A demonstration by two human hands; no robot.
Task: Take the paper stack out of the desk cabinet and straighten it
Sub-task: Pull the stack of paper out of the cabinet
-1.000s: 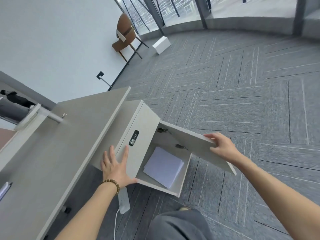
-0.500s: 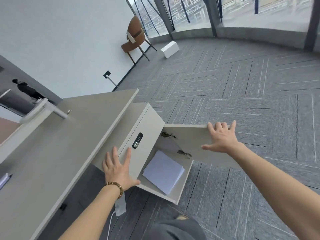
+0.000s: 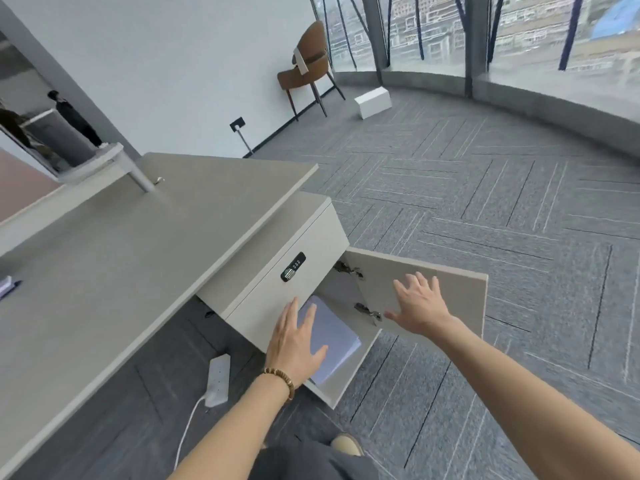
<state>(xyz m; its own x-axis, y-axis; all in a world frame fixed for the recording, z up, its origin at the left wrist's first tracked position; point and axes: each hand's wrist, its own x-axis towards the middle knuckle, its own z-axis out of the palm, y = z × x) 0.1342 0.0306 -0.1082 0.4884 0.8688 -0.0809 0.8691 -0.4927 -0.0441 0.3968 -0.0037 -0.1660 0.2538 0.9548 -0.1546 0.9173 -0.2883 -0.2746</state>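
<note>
Two open, empty hands: left hand (image 3: 294, 348) seemingly over paper stack (image 3: 334, 337), right hand (image 3: 417, 306) beside

No readable text, label, brand or number appears anywhere in view. The only marking is on the desk cabinet (image 3: 277, 271), where a small black lock panel (image 3: 293, 267) carries a few tiny light buttons and a round emblem, all too small and blurred to read. The paper stack (image 3: 334, 336) inside the cabinet shows a blank white top sheet.
</note>
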